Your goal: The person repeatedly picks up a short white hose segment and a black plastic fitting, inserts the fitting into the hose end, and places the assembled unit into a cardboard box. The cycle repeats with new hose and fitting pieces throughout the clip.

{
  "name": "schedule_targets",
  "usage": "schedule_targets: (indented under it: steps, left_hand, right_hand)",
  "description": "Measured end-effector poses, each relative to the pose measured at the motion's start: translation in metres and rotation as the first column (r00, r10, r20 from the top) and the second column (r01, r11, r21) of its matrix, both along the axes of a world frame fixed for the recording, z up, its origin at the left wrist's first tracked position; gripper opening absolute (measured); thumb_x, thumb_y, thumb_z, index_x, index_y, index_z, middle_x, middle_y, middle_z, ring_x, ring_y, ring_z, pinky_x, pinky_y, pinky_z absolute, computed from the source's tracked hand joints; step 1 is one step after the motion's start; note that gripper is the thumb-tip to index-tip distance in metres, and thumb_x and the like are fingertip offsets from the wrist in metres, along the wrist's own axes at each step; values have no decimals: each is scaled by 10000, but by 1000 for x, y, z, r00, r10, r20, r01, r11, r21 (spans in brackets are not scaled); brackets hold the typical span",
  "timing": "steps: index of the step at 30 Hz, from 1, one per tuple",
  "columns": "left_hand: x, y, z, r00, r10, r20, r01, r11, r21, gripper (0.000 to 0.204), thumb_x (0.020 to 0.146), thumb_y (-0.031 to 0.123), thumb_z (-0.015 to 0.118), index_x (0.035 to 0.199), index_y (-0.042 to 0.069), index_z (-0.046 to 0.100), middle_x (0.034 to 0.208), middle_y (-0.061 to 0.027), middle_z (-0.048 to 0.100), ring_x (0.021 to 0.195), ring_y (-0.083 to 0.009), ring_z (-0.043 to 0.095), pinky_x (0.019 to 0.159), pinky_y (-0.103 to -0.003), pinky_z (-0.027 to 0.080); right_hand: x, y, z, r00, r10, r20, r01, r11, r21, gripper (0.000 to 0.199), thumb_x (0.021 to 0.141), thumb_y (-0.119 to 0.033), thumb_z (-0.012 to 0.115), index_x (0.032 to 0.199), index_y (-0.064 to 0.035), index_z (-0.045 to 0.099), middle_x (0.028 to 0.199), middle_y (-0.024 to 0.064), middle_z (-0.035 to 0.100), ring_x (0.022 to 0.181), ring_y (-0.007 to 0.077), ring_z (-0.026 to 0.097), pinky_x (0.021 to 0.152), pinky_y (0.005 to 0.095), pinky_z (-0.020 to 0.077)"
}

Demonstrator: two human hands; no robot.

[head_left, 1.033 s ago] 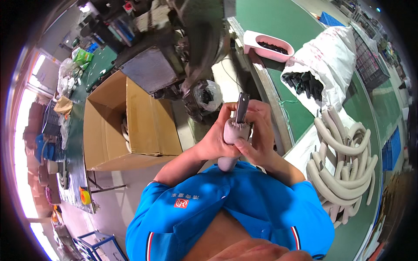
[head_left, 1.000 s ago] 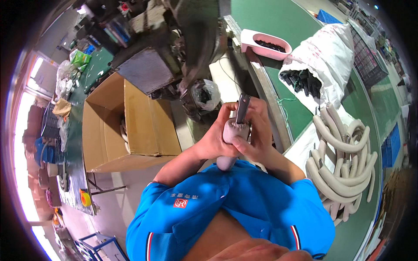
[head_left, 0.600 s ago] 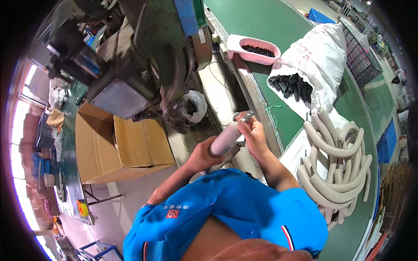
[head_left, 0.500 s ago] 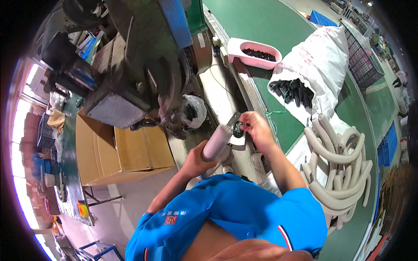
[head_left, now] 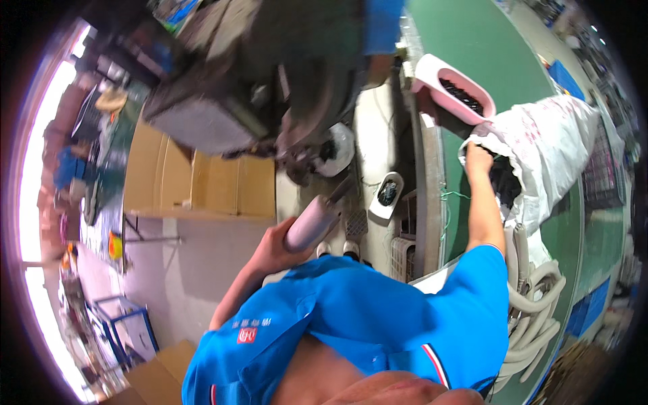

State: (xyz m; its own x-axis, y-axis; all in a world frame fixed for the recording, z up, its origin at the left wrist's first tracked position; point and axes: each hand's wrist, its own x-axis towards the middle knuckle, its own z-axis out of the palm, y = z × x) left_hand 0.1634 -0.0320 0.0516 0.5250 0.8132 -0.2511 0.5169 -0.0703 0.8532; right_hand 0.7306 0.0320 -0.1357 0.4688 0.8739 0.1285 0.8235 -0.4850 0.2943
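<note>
My left hand [head_left: 275, 246] is wrapped around a pale foam-like tube [head_left: 310, 226], held tilted in front of my body. A flat dark strip [head_left: 339, 191] sticks out of its upper end. My right hand [head_left: 478, 160] reaches into the mouth of a white woven sack [head_left: 557, 138] lying on the green table. Its fingers are hidden by the hand itself and the sack's rim, so I cannot see whether they grip anything. Black elongated pieces [head_left: 505, 181] show inside the sack, beside my wrist.
A pink tub [head_left: 432, 71] of small black parts stands behind the sack. Curved pale tubes [head_left: 543, 304] lie piled on the near right. A dark machine [head_left: 202, 115] looms at upper left above an open carton [head_left: 236, 185]. A white dish [head_left: 379, 208] sits low in the middle.
My right hand has left the tube's upper end and moved right, into the sack's mouth. My left hand still holds the tube, slightly farther left. The view has shifted.
</note>
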Motion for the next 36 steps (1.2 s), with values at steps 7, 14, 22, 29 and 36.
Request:
schedule_targets:
  steps: [7,14,22,29,36]
  left_hand:
    - [10,-3,-4,995,-30,100,25,998,50,368,683,182,710,974,18,554,796,-152,607,736,-230,611,692,-358,473]
    - [12,-6,-10,991,-47,126,35,995,94,365,685,173,691,983,23,541,796,-156,605,731,-257,615,681,-359,477]
    - [-2,-22,-6,1000,-9,26,5,989,146,354,663,160,694,970,47,557,791,-187,614,742,-347,624,667,-387,492]
    - [-25,-38,-14,992,-41,-117,74,953,294,419,590,121,715,986,64,591,844,-165,635,771,-338,635,685,-392,515]
    - [-40,-36,-43,989,112,-97,-71,934,349,370,606,134,684,958,70,590,798,-172,623,745,-352,621,662,-405,502]
  right_hand:
    - [-153,-31,141,-299,580,-758,428,791,437,143,934,-190,497,849,-84,541,613,-47,426,470,15,342,406,179,254]
    - [-271,-76,198,-441,622,-647,371,783,500,208,944,-275,516,927,-70,486,642,-25,463,490,36,412,425,175,313]
    - [-300,-78,199,-509,560,-654,313,828,465,184,944,-235,513,904,-59,476,601,-22,429,450,44,360,402,200,287]
    - [-328,-92,192,-300,624,-722,26,762,647,148,969,-176,439,888,-52,445,684,-24,439,548,24,360,471,178,312]
    - [-352,-57,175,-295,573,-765,-4,800,600,203,950,-227,421,838,-76,498,729,-29,458,588,15,392,458,159,311]
